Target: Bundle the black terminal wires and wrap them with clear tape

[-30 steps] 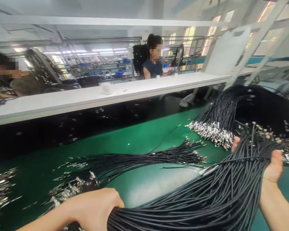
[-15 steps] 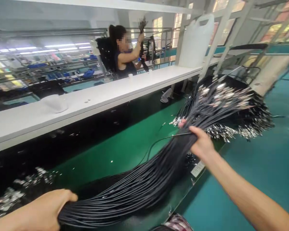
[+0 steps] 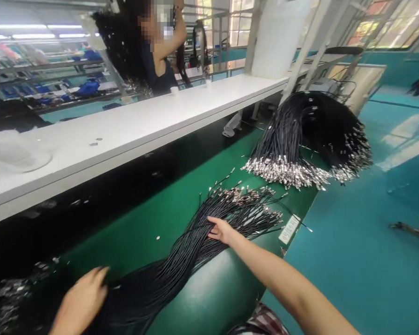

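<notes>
A long bundle of thin black cables (image 3: pixel 181 253) with small metal-tipped ends lies along the green work surface (image 3: pixel 139 232). My right hand (image 3: pixel 221 230) rests on the bundle's upper part, just below the fanned-out tips, its fingers stretched apart rather than wrapped round it. Beside the bundle's near end, at the lower left, is my left hand (image 3: pixel 82 298). Motion smears its fingers, so I cannot make out whether they touch the cables.
A heap of black cables (image 3: pixel 282 125) with metal ends stands at the right end of the bench. Behind runs a white shelf (image 3: pixel 153 118) bearing a white jug (image 3: pixel 275 42). A label (image 3: pixel 289 229) marks the bench edge. Across the shelf a person (image 3: pixel 160 70) works with raised arms.
The cable bundle has come down from the air onto the green surface, its tips moving left and nearer. My right hand has loosened from round it; my left hand has shifted slightly right.
</notes>
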### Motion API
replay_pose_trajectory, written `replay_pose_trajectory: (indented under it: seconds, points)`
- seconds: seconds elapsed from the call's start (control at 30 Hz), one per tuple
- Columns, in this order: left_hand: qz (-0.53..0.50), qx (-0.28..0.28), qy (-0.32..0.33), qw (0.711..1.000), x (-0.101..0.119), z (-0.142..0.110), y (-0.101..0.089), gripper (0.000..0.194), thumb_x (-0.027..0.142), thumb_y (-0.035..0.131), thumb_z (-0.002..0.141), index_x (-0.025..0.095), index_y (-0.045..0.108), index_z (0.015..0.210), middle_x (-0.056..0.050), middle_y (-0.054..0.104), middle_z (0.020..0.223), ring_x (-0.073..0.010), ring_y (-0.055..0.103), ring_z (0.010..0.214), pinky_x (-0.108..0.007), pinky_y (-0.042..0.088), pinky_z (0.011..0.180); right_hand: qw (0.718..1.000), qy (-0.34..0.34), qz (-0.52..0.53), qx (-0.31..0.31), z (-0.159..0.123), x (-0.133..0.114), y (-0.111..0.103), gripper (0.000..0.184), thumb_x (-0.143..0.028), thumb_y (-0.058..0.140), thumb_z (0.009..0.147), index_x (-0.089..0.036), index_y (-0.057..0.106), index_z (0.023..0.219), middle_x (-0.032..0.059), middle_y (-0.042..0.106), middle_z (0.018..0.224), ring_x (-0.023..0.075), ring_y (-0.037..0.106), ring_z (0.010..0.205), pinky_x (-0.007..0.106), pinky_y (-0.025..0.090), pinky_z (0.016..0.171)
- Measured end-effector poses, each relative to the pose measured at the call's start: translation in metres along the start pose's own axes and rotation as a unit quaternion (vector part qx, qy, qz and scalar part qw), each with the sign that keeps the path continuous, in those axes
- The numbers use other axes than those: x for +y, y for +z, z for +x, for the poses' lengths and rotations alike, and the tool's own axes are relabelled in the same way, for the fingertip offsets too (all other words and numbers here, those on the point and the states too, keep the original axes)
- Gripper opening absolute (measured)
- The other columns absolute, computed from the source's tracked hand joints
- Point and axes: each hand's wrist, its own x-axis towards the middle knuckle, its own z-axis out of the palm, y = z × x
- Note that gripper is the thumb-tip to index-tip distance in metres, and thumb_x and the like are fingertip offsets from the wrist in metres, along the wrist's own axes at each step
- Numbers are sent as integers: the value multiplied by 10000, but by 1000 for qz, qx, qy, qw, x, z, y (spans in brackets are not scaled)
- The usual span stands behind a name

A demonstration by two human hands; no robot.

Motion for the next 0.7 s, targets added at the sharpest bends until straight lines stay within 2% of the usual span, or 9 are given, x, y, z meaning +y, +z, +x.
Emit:
replay_pose_trajectory:
  seconds: [0.03, 0.07, 0.13, 0.17, 0.23, 0.37, 0.5, 0.6, 0.7]
  points:
    - [7, -2, -19, 1000, 15, -12, 19, 569, 569, 564, 720, 244, 652, 1178, -125, 686, 1171, -374, 617, 1127, -496, 482, 1003, 999, 33, 7, 20, 2, 0, -3, 200, -374, 661, 788, -207, 584, 865, 41, 705, 778, 198, 680, 772, 435, 526, 817]
    - [-4, -42, 9, 999, 35, -23, 38, 651, 563, 578, 712, 206, 609, 1255, -142, 625, 1298, -354, 560, 1226, -468, 431, 1075, 998, 56, 13, 38, 4, 0, -5, 208, -388, 643, 811, -202, 589, 887, 54, 712, 815, 189, 684, 785, 408, 525, 829]
    - [6, -92, 45, 995, 76, -35, 72, 984, 552, 731, 563, 153, 453, 1418, -179, 454, 1474, -384, 412, 1362, -523, 313, 1149, 995, 75, 20, 70, 7, 2, -2, 224, -401, 616, 843, -202, 589, 942, 65, 720, 880, 176, 690, 808, 367, 524, 844]
    - [24, -95, 42, 994, 93, -37, 84, 1085, 489, 787, 510, 128, 394, 1455, -204, 406, 1500, -400, 361, 1390, -547, 264, 1163, 993, 76, 22, 86, 8, 3, 2, 224, -393, 618, 847, -205, 583, 964, 65, 721, 901, 174, 691, 816, 357, 525, 845]
    - [50, -90, 28, 994, 110, -36, 94, 1088, 350, 810, 530, 142, 334, 1487, -207, 408, 1495, -387, 358, 1392, -543, 258, 1152, 991, 69, 24, 113, 7, 4, 12, 218, -349, 644, 833, -207, 573, 983, 66, 724, 923, 183, 694, 828, 352, 532, 834]
    - [17, -117, 54, 992, 90, -19, 70, 829, 226, 697, 695, 223, 380, 1461, -120, 583, 1316, -281, 536, 1216, -395, 425, 988, 994, 31, 23, 104, 7, -16, 36, 213, -265, 669, 814, -193, 576, 991, 80, 727, 962, 200, 698, 835, 355, 561, 797]
    - [4, -83, 86, 993, 71, 22, 47, 664, 231, 611, 801, 234, 410, 1434, -96, 626, 1197, -257, 577, 1091, -365, 439, 880, 998, -16, -12, 55, 32, -65, 52, 214, -260, 668, 824, -204, 590, 1014, 51, 724, 1013, 188, 691, 877, 353, 570, 797]
    - [36, -39, 88, 995, 79, 63, 60, 603, 303, 593, 862, 206, 419, 1431, -115, 625, 1185, -275, 564, 1098, -401, 411, 922, 995, -36, -80, 51, 60, -96, 50, 221, -344, 638, 861, -225, 585, 1040, 49, 698, 1103, 176, 659, 972, 351, 552, 840]
    - [47, -14, 28, 998, 89, 96, 86, 567, 442, 547, 904, 173, 464, 1396, -149, 621, 1184, -300, 559, 1101, -442, 401, 956, 979, -29, -191, 72, 67, -98, 36, 300, -366, 689, 808, -155, 598, 1001, 133, 669, 1126, 228, 610, 1061, 421, 502, 920]
